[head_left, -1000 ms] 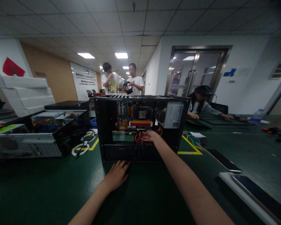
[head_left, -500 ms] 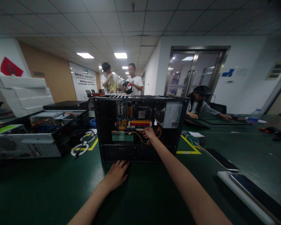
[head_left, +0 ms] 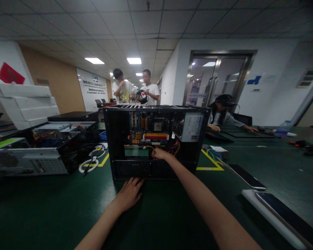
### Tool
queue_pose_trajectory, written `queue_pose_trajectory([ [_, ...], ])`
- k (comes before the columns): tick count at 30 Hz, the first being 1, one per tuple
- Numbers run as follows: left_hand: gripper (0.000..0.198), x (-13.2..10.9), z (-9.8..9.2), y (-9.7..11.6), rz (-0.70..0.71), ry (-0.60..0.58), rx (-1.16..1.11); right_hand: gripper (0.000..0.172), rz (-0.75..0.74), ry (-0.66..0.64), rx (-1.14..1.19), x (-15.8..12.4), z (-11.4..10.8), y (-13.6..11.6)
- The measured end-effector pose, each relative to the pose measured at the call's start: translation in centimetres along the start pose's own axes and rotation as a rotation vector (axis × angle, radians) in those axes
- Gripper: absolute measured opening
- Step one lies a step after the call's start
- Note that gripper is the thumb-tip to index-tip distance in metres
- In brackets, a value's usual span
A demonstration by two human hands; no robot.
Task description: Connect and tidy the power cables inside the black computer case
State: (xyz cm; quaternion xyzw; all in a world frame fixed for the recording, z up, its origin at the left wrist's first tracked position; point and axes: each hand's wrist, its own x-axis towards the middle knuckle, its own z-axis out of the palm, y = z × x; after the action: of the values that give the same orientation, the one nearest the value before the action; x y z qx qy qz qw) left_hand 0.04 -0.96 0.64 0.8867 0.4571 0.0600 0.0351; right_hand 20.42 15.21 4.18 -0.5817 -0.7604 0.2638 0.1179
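Observation:
A black computer case point(head_left: 131, 170) stands on the green table in front of me, its side open. Inside it I see a motherboard point(head_left: 135, 125), red and yellow memory slots point(head_left: 156, 136), and a power supply point(head_left: 193, 127) at the upper right. My right hand point(head_left: 160, 153) reaches into the lower middle of the case, fingers curled together; whatever they pinch is too small to make out. A thin yellow cable point(head_left: 148, 147) with a white connector lies just above those fingers. My left hand point(head_left: 129, 192) rests flat on the table, fingertips against the bottom edge of the case.
Another opened computer case point(head_left: 41, 158) lies at the left, with a coiled white cable point(head_left: 88, 166) beside it. Phones point(head_left: 246, 176) and coloured wires point(head_left: 213, 154) are on the right. A seated person point(head_left: 224, 114) works behind; two others stand farther back.
My right hand has moved down and to the left inside the case, away from beneath the memory slots. My left hand stays where it was.

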Motion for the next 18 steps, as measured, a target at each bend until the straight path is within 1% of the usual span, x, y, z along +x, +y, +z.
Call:
queue_pose_trajectory([
  [3,0.053,-0.01,0.08,-0.05,0.004,0.007,-0.011,0.015,-0.024,-0.086,-0.138,0.29,0.01,0.19],
  [7,0.054,-0.03,0.17,-0.09,-0.001,-0.002,-0.016,0.021,-0.047,-0.239,-0.188,0.42,-0.02,0.42],
  [14,0.053,0.02,-0.16,0.06,-0.02,-0.015,-0.027,0.025,0.013,-0.368,-0.225,-0.02,-0.39,-0.2],
  [18,0.052,-0.03,-0.32,0.21,-0.017,-0.017,-0.02,0.028,0.013,-0.428,-0.219,-0.15,-0.49,-0.32],
])
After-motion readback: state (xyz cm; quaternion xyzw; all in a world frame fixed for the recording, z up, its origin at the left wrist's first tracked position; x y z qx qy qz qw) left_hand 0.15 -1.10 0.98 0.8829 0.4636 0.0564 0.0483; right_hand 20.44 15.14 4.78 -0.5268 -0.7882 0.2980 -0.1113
